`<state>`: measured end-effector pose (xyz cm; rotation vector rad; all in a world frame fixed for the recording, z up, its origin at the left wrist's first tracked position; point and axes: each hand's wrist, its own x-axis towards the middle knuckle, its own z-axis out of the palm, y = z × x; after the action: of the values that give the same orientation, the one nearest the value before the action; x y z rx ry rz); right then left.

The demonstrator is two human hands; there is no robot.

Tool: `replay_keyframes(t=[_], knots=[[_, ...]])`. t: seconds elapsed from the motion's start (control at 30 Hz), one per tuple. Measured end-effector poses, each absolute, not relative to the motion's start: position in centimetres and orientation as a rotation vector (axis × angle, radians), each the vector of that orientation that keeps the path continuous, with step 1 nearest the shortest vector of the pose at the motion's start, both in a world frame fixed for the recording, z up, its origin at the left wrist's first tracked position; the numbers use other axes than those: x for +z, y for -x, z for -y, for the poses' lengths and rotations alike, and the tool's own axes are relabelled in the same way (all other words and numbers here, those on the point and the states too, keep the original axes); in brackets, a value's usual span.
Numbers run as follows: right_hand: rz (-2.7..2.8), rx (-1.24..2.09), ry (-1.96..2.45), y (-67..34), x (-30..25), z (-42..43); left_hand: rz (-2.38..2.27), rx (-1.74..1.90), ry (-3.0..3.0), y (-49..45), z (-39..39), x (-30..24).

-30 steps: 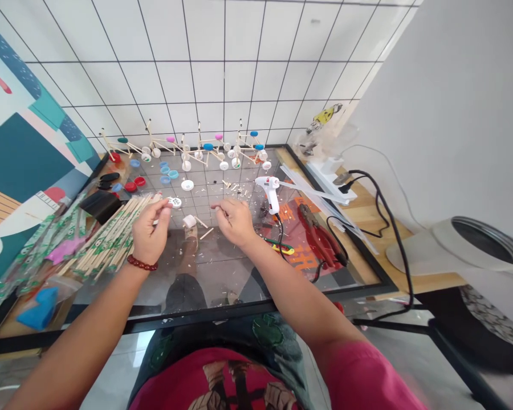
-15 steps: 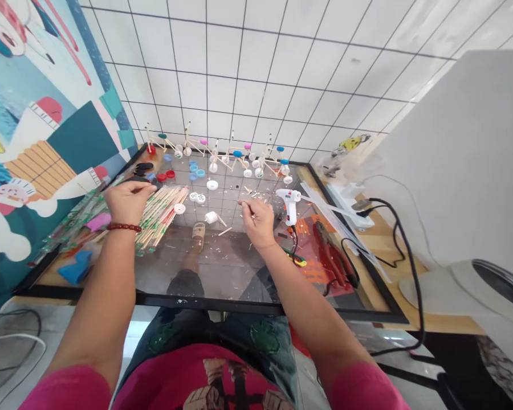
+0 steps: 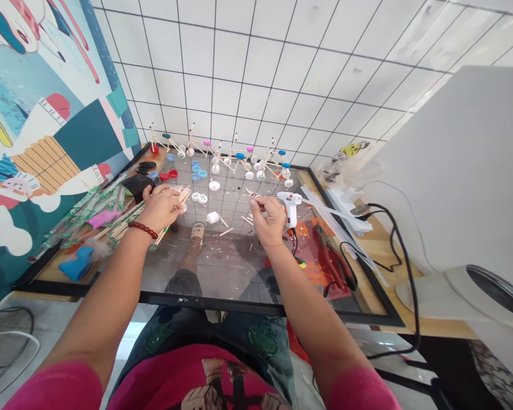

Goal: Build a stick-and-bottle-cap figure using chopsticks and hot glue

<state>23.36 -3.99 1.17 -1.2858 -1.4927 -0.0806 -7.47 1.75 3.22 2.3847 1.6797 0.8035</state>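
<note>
My left hand (image 3: 160,208) is over the bundle of wooden chopsticks (image 3: 132,219), its fingers bent and apart. Its fingertips are at a white bottle cap (image 3: 184,209), which they partly cover. My right hand (image 3: 270,221) hovers over the glass tabletop beside the white glue gun (image 3: 289,208), thumb and fingers closed together. Whatever sits between those fingertips, if anything, is too small to make out. Between the hands are a white cylindrical piece (image 3: 212,218), a pair of joined white caps (image 3: 199,197), another white cap (image 3: 214,185) and short cut sticks (image 3: 226,232).
Several stick-and-cap models (image 3: 222,156) line the back edge. Blue caps (image 3: 199,171) and red caps (image 3: 168,175) lie before them. At right are red-handled pliers (image 3: 331,256), clear glue sticks (image 3: 325,205), a power strip (image 3: 350,210) and cables. Wrapped chopsticks (image 3: 77,210) cover the left side.
My left hand has moved right and slightly down, its pinch loosening over the white cap beside the chopsticks. My right hand has shifted a little right, towards the glue gun.
</note>
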Motion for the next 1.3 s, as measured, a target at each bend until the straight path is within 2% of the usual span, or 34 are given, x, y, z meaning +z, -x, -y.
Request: replay_keyframes(t=[0.53,0.67,0.93,1.3], knots=[[1.388,-0.020,1.225,-25.0,3.1,4.6,-1.491,0.718,-2.471,7.4,-2.1,1.9],[1.413,-0.001,1.224,-24.7,3.0,4.8,-1.790,0.779,-2.494,8.1,-2.3,2.1],[1.434,0.009,1.244,-24.3,3.3,5.2,-2.136,0.437,-2.285,8.8,-2.5,2.7],[1.425,0.044,1.166,-24.2,3.2,5.3,-2.151,0.491,-2.033,8.3,-1.0,6.0]])
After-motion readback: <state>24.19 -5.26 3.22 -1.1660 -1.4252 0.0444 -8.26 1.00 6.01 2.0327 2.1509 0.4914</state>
